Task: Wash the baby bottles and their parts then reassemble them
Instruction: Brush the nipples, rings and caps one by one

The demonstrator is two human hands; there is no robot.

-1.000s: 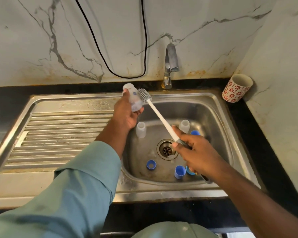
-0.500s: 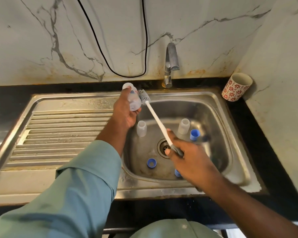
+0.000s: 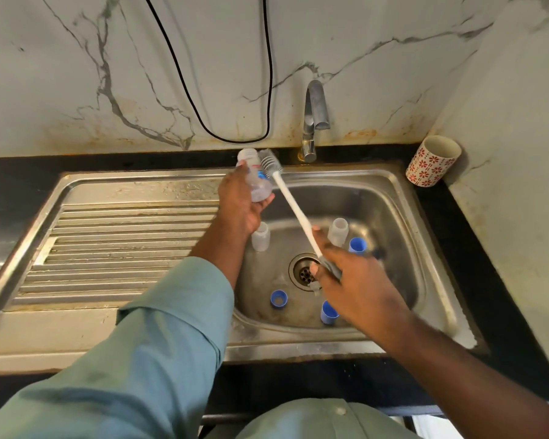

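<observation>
Since earlier frames: right hand [image 3: 346,280] drawn back toward basin front edge, brush angle steeper; bottle barely shifted. Left hand [image 3: 240,201] curled round clear plastic baby bottle [image 3: 256,180], held tilted above sink's back-left basin corner [image 3: 222,179]. White long-handled bottle brush [image 3: 293,210]: grey bristle head beside bottle, not inside. Right hand grips handle end over drain. Judgement: line bristles with mouth, then push and twist. Bottle translucent, blue print on side, mouth hidden.

Brushed steel sink [image 3: 403,198], dull and stained. Clear plastic bottle [image 3: 258,182]. White plastic brush [image 3: 293,210]. Glossy black stone surface [image 3: 476,248]. Veined marble wall [image 3: 76,74]. Matt cloth sleeve [image 3: 146,359].
</observation>
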